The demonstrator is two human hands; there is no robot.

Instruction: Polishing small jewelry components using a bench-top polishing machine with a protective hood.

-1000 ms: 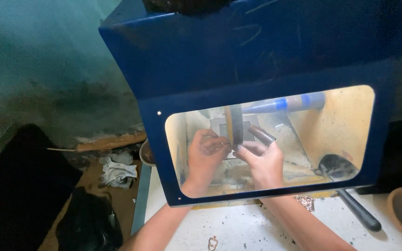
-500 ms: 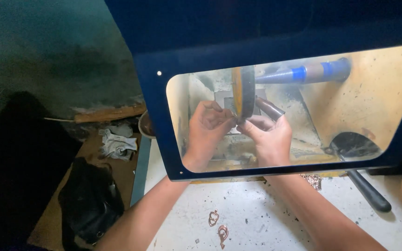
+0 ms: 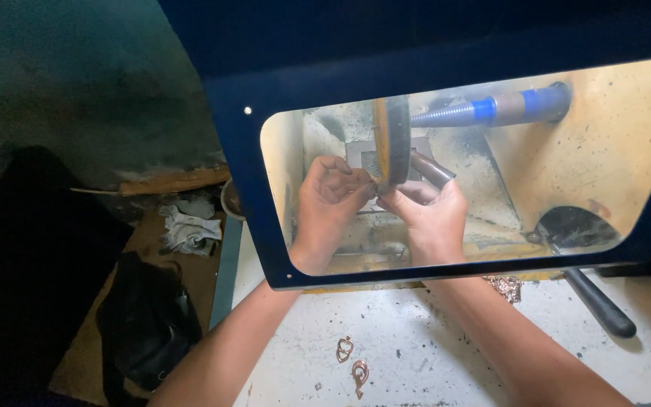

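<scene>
Polishing step: left hand [image 3: 331, 205] and right hand [image 3: 429, 213], grips pinched on a small piece [image 3: 377, 190] barely visible, hold it against the wheel [image 3: 390, 142] behind the blue guard [image 3: 250, 211]. Next move likely demands steady pressure.

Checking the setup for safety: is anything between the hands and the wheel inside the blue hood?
Nothing visible. Both the left hand and the right hand are already inside the hood, fingertips together right at the lower edge of the wheel. The clear window lies only between the camera and the hands. Whatever they pinch is too small to make out.
</scene>
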